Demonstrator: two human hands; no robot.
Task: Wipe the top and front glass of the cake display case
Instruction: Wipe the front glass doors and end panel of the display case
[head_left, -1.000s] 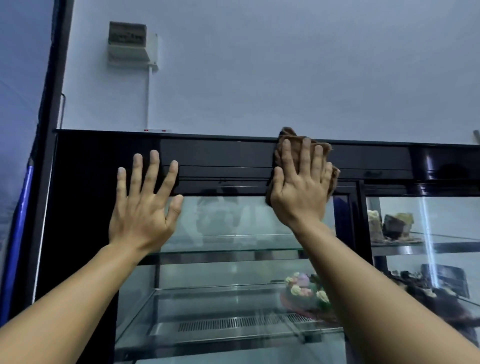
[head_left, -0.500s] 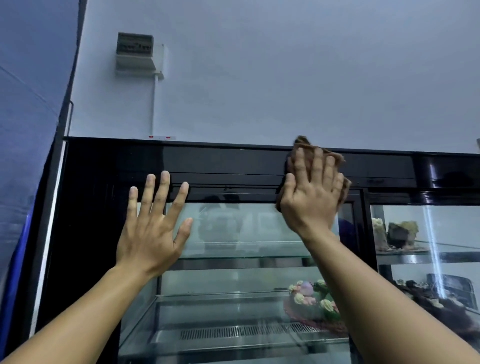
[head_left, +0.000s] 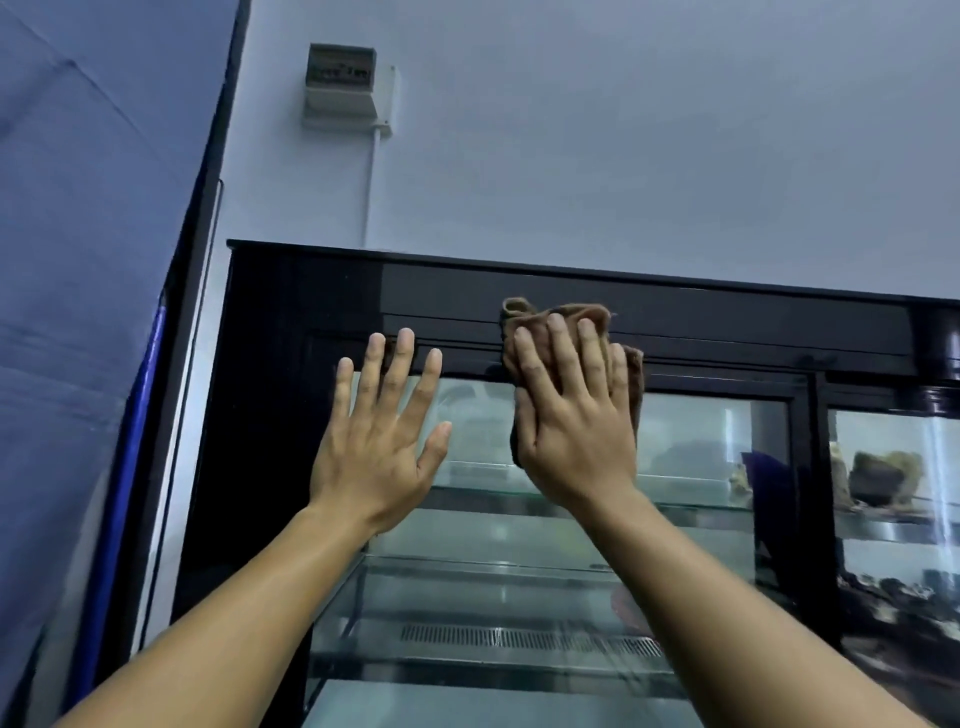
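The black-framed cake display case (head_left: 311, 291) fills the lower part of the view, with its front glass (head_left: 701, 447) and glass shelves behind. My right hand (head_left: 571, 415) presses a brown cloth (head_left: 566, 314) flat against the top edge of the glass and the black frame above it. My left hand (head_left: 379, 441) lies flat on the glass just left of it, fingers spread, holding nothing. The two hands are almost side by side.
A second glass door (head_left: 893, 467) at the right shows cakes on shelves. A white electrical box (head_left: 345, 83) with a conduit hangs on the wall above. A blue curtain (head_left: 78, 260) and a dark post stand at the left.
My right hand has slid the cloth leftward along the top of the glass, closer to my left hand. The view has shifted, so the case sits lower and further right.
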